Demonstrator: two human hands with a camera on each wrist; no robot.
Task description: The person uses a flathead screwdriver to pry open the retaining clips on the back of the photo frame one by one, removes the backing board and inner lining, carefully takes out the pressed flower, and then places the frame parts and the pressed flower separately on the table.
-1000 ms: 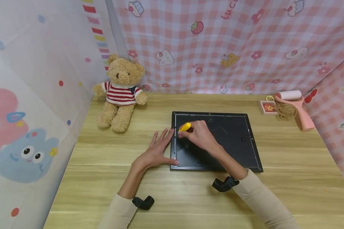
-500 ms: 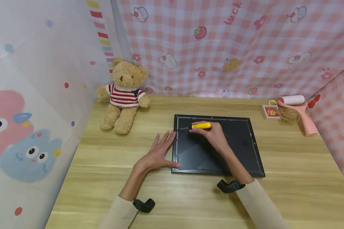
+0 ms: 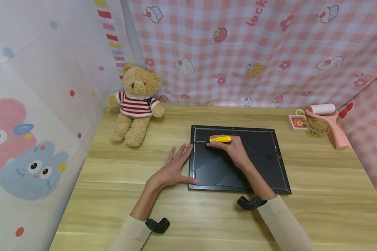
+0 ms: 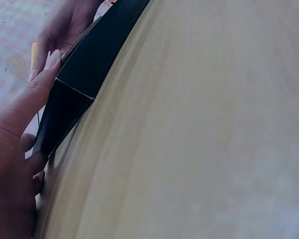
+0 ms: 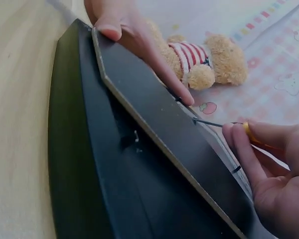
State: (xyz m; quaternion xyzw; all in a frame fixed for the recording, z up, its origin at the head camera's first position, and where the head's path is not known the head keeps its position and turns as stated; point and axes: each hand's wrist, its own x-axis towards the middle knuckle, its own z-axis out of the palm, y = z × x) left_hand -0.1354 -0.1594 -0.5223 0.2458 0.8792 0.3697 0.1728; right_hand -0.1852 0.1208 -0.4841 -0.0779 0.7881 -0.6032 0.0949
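A black picture frame (image 3: 211, 166) lies on the wooden table with its backing board upward. My left hand (image 3: 169, 170) rests at its left side, fingers spread along the outer edge and thumb over the near left corner. My right hand (image 3: 235, 149) grips a screwdriver (image 3: 222, 139) by its yellow handle, above the board. The thin metal shaft (image 5: 209, 123) points left in the head view, its tip at the frame's left inner edge beside a small dark tab. In the right wrist view the left fingertips lie close to that tip.
A teddy bear (image 3: 135, 106) in a striped sweater sits at the back left. At the back right are a pink lint roller (image 3: 334, 129), a coil of twine (image 3: 317, 127) and a small box (image 3: 297, 122). Patterned cloth (image 3: 188, 45) hangs behind the table.
My right hand has shifted right and tilted the screwdriver from steep to nearly flat, tip still at the left edge. My left hand stays on the frame. The head view has shifted slightly.
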